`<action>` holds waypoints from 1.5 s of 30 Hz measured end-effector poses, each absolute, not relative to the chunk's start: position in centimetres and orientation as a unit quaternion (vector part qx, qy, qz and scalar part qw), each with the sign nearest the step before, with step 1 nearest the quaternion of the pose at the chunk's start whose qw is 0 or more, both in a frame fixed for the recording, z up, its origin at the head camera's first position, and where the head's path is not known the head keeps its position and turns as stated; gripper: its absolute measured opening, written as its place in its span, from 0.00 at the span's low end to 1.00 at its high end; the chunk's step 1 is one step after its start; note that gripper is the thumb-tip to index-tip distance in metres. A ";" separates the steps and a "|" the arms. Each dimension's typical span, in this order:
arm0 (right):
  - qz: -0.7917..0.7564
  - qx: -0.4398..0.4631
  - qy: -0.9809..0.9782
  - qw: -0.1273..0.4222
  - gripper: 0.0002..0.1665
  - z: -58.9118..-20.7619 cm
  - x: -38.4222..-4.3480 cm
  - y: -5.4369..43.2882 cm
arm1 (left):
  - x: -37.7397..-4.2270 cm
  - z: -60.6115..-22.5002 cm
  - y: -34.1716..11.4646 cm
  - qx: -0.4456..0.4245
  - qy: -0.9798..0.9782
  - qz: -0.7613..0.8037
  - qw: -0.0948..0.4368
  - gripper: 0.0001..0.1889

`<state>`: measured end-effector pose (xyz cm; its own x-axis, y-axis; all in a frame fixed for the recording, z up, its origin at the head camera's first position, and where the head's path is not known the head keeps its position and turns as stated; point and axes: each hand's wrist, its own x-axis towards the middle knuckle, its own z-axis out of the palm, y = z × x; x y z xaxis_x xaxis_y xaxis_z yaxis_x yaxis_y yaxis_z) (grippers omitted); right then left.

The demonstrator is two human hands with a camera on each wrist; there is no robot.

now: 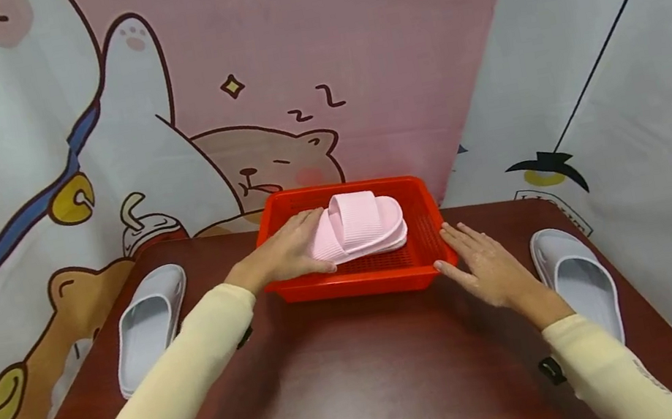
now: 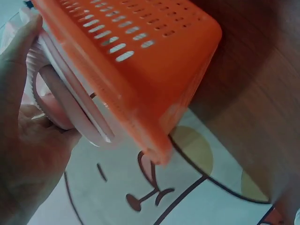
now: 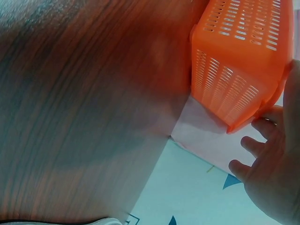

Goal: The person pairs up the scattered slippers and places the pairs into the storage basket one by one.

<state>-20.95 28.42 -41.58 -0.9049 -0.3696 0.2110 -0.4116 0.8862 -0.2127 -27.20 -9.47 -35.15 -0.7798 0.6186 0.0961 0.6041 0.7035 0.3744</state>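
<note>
My left hand (image 1: 286, 251) grips a pair of pink slippers (image 1: 360, 226) at the heel end, thumb on the near side and fingers over the far side. The slippers lie stacked, toes to the right, within the outline of a red plastic basket (image 1: 355, 284) in the head view. In the left wrist view the slippers (image 2: 70, 101) overlap the basket's rim. At the basket's right end, my right hand (image 1: 489, 269) has its fingers extended, fingertips right at the rim. The right wrist view shows the slotted basket (image 3: 243, 56) beside that hand (image 3: 272, 173).
A grey slipper (image 1: 151, 325) lies on the left of the brown table (image 1: 364, 375), beside the left forearm. Another grey slipper (image 1: 582, 283) lies at the right edge, partly behind the right forearm. A cartoon-printed curtain (image 1: 392, 66) hangs behind the basket.
</note>
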 end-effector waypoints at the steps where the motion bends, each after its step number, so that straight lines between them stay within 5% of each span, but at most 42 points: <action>1: 0.126 0.199 -0.968 0.082 0.46 -41.6 -20.9 28.4 | -27.6 -35.4 -9.3 0.330 0.923 0.196 0.027 0.57; 29: 0.135 0.206 -0.965 0.088 0.46 -41.7 -21.2 28.2 | -31.1 -38.3 -7.8 0.297 0.923 0.153 0.191 0.38; 45: 0.144 0.189 -0.968 0.079 0.47 -41.6 -20.9 27.9 | -31.0 -37.8 -7.1 0.295 0.929 0.112 0.195 0.35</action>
<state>-20.91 27.86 -41.61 -0.9162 -0.3428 0.2073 -0.3882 0.8875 -0.2483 -31.02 -7.11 -37.78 -0.7504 0.5912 -0.2956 0.5043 0.8012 0.3222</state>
